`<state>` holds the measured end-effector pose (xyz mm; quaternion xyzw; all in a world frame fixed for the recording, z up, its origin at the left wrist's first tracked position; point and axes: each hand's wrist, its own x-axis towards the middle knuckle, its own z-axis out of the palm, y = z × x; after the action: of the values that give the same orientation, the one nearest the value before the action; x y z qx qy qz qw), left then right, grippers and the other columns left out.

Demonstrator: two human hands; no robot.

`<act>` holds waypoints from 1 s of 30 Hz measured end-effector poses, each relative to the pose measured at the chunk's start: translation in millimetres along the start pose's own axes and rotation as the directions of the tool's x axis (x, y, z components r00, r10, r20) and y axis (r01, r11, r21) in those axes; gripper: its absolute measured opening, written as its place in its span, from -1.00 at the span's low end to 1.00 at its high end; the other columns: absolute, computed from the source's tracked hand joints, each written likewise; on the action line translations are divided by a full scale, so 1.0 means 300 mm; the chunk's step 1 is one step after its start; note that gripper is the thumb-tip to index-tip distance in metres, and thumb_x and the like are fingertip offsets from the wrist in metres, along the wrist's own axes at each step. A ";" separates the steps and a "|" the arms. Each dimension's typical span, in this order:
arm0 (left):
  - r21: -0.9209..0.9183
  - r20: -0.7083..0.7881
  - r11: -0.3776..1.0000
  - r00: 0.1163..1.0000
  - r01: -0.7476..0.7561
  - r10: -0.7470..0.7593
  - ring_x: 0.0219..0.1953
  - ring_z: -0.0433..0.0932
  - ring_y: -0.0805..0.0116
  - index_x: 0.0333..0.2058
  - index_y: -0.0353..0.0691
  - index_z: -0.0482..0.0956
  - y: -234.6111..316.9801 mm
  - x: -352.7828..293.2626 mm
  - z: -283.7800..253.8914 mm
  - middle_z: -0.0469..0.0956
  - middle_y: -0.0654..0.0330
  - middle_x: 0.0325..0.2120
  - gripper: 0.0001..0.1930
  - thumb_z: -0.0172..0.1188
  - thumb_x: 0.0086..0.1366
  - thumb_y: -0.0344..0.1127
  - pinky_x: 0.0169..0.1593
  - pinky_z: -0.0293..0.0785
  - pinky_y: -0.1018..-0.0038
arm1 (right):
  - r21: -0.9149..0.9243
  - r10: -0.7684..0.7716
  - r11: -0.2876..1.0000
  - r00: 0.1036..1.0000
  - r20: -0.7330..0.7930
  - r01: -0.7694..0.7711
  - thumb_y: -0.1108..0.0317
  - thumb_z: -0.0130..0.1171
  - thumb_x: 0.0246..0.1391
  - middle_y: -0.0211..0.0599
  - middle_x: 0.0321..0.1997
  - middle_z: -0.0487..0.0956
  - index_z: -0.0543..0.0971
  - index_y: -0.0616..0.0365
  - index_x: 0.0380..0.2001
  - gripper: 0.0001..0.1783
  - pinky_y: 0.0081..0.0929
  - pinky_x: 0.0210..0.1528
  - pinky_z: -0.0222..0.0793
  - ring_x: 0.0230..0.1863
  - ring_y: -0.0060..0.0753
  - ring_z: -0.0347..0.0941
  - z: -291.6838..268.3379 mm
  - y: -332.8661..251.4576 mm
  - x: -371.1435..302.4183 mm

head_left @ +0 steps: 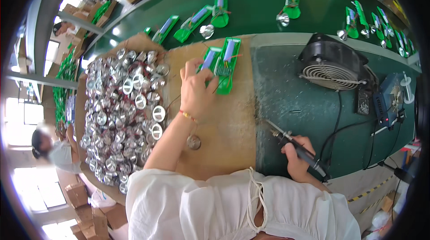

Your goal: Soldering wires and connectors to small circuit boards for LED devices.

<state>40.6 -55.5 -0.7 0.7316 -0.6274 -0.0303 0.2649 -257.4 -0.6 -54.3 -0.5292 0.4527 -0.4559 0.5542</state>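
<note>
Black fan (332,63) (wire-grilled) stands beyond the soldering iron (284,137), reflectors (118,119) heaped left.

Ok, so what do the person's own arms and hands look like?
The left hand and right hand are gloveless. A thin red bracelet with a gold-coloured piece circles the left wrist. Loose white fabric sleeves leave both forearms bare.
</note>
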 end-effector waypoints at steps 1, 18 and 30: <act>-0.012 -0.021 1.000 1.000 0.000 0.000 -0.06 0.29 -0.04 -0.55 -0.24 0.53 -0.003 -0.063 -0.007 0.35 0.00 -0.09 -0.92 0.21 -0.06 -0.39 -0.03 0.25 0.23 | -0.028 -0.010 1.000 1.000 -0.001 0.010 0.50 0.15 -0.08 -0.28 -0.53 0.51 0.44 0.30 -0.41 -0.86 -0.60 -0.48 0.33 -0.55 -0.57 0.42 -0.004 0.014 -0.009; 0.394 -0.007 0.906 0.986 0.155 -0.166 -0.27 0.39 0.22 -0.53 -0.12 0.52 -0.041 -0.527 -0.138 0.45 0.23 -0.47 -0.75 0.24 -0.04 -0.07 -0.12 0.20 0.24 | -0.062 -0.148 0.988 0.984 -0.099 0.143 0.38 0.10 0.04 -0.28 -0.57 0.48 0.42 0.34 -0.34 -0.79 -0.63 -0.49 0.39 -0.57 -0.55 0.41 0.022 0.018 -0.019; 0.107 0.077 0.976 0.977 0.192 -0.201 -0.43 0.44 0.23 -0.51 -0.21 0.55 0.021 -0.585 -0.144 0.52 0.20 -0.54 -0.93 0.21 0.02 -0.36 -0.26 0.29 0.35 | -0.038 -0.173 0.985 0.981 -0.082 0.171 0.36 0.09 0.04 -0.27 -0.56 0.46 0.41 0.34 -0.32 -0.77 -0.65 -0.49 0.36 -0.58 -0.55 0.39 0.053 -0.034 -0.038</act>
<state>14.1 122.9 -11.5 0.8003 -0.5636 -0.0570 0.1965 -244.1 13.3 -43.3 -0.5549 0.4353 -0.5171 0.4849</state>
